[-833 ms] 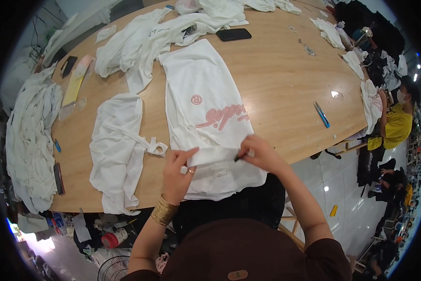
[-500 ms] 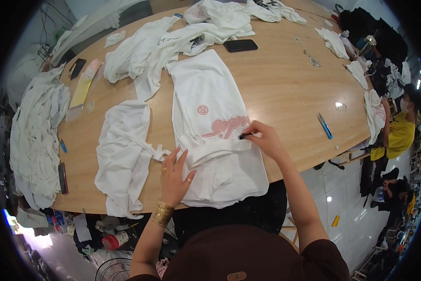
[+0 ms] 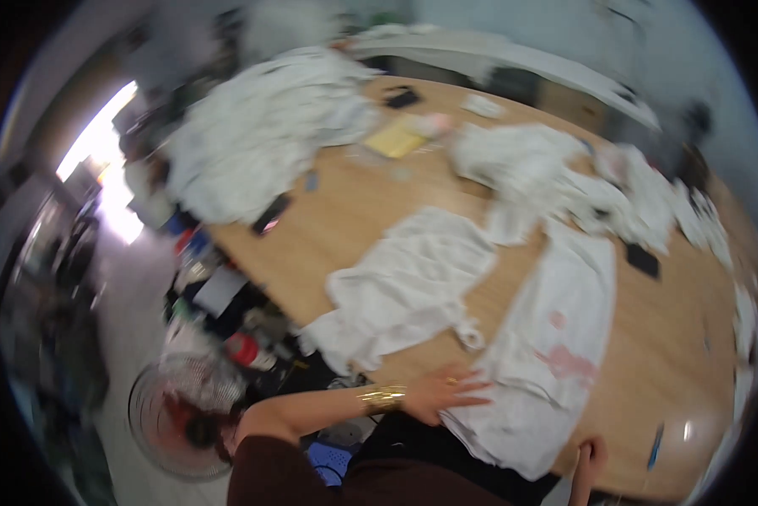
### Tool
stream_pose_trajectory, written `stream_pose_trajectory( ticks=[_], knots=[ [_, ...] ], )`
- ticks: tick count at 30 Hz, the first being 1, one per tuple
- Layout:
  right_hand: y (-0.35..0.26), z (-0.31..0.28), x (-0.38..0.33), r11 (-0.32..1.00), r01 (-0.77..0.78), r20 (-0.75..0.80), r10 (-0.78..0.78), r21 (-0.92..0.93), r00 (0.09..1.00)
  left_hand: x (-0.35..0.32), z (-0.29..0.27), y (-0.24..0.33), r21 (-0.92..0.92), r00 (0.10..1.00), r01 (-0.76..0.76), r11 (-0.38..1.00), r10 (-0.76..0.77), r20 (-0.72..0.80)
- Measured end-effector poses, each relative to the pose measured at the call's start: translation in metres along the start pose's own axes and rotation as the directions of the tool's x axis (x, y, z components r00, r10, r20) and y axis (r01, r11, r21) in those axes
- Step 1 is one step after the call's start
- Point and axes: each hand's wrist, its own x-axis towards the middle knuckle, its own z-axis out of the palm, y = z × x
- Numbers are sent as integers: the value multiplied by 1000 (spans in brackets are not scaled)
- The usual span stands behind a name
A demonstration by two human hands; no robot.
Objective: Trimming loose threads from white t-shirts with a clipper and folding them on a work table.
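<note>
A white garment (image 3: 585,278) with pink lettering (image 3: 569,363) lies lengthwise on the wooden table (image 3: 666,354), its near end folded over at the table edge. My left hand (image 3: 446,392), with a gold bracelet at the wrist, rests on the garment's left side, fingers spread. To the right of the garment, at the table's near edge, is my right hand (image 3: 593,460). Its fingers are curled in, and blur hides what they hold. Left of the garment lies a crumpled white cloth piece (image 3: 417,278).
A large heap of white garments (image 3: 261,126) covers the far left. More white clothing (image 3: 522,160) lies at the back, near a black phone (image 3: 643,261). Blue thread snips (image 3: 655,445) are on the right. Below the table's left edge stands a fan (image 3: 185,413).
The view has swung to the left and blurred. My right hand has left the pink lettering, where it held a small black thing, and is now beside the garment. My left hand stays at its left side.
</note>
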Motion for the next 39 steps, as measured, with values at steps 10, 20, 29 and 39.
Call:
stream_pose_trajectory(
  ticks=[10,20,29,39],
  knots=[
    [-91,9,17,946,94,391,37,-311,920,37,15,-8,-182,998,-54,982,46,-46],
    [-36,60,61,860,400,306,-306,-318,902,9,29,-5,-47,984,-155,987,158,76],
    [-13,49,90,722,359,215,-288,-591,933,45,69,35,65,956,-94,993,108,-273],
    [41,-61,94,537,-114,-44,142,-836,989,40,38,42,-13,988,42,999,-43,-149]
  ],
)
